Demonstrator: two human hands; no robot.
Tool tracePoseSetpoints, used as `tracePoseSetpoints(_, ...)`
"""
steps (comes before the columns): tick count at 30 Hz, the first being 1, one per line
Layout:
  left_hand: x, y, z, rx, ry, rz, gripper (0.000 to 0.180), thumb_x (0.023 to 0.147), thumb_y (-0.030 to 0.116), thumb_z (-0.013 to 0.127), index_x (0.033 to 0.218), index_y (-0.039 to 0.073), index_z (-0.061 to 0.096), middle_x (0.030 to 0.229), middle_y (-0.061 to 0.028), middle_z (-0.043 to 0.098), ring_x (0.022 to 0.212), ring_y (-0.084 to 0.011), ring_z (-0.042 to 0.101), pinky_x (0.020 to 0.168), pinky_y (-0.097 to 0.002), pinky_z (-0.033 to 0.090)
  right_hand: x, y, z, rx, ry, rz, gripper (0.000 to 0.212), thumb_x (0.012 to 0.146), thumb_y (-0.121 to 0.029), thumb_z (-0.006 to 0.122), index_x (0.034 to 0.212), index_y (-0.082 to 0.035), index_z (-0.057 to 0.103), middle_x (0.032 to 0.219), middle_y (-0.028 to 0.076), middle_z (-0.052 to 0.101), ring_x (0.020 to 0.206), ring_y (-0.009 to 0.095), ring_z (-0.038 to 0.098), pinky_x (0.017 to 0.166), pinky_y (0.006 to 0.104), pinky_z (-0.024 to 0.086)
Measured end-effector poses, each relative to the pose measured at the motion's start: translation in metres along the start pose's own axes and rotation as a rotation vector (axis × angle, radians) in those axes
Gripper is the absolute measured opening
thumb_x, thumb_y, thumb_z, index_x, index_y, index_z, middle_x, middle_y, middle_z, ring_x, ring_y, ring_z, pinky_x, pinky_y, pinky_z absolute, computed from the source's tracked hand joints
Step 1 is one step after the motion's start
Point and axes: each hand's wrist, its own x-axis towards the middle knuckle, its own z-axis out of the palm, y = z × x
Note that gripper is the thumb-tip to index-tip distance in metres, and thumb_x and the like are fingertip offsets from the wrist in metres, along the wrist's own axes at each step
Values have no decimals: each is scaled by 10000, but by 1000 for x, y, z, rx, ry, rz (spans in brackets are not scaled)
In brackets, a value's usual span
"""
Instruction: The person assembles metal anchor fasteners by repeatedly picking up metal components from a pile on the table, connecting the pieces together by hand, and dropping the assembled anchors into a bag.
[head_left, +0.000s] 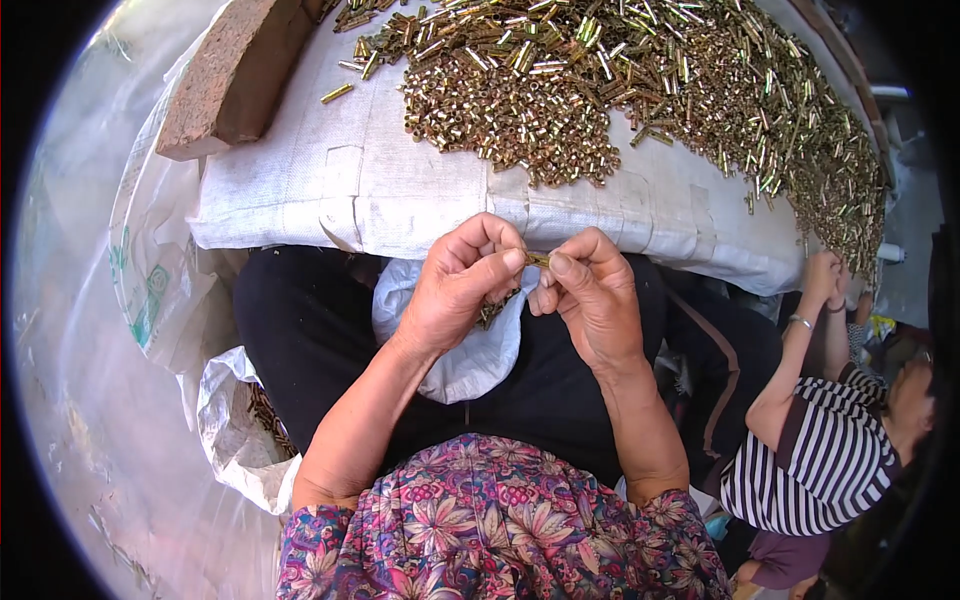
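In front of my lap, both hands meet at a small brass-coloured metal tube (538, 259). My left hand (460, 275) pinches one end between thumb and forefinger. My right hand (598, 305) grips the other end the same way, its remaining fingers curled. Fingertips cover much of the piece, so its exact make-up is hard to see. Below the hands, a white bag (455, 372) lies open on my lap with similar metal pieces (490, 312) inside. Beyond them, a heap of short brass-coloured rings or nuts (510, 130) sits on the white cloth-covered work surface (400, 200).
Longer metal tubes (600, 45) are heaped at the far side and right. A brick-like block (225, 85) rests at the far left. Another white bag (225, 440) with metal pieces stands left of my leg. At right, a person in a striped shirt (830, 455) reaches toward the heap.
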Motion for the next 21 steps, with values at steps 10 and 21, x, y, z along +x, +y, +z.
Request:
tracePoseSetpoints(10, -35, 12, 6, 152, 6, 6, 72, 901, 91, 610, 912, 30, 573, 768, -23, 607, 622, -60, 545, 581, -196, 436, -33, 0, 17, -38, 5, 26, 89, 975, -134, 553, 959, -48, 537, 799, 56, 589, 670, 109, 560, 633, 286, 482)
tracePoseSetpoints(21, -81, 23, 18, 80, -18, 39, 98, 901, 105, 619, 936, 26, 573, 807, -42, 627, 680, -92, 601, 624, -216, 490, -72, 0, 38, -281, -137, -164, 93, 950, -79, 577, 1009, -18, 539, 860, 65, 625, 762, 119, 623, 723, 249, 517)
